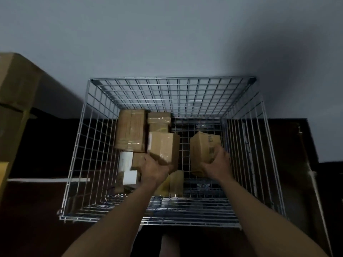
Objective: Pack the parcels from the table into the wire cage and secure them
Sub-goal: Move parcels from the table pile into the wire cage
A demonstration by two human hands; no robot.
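As both look like small, stiff cardboard, probably light, one hand each suffices: left grip (155, 170) clasps taped box (164, 147) at its near edge, right grip (218, 161) clasps printed box (202, 151) likewise, both within cage (172, 78). Tape likely slick — favour corners.

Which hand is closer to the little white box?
Left. The left hand, holding a taped parcel, is just right of the little white box; the right hand is farther right, gripping a printed parcel.
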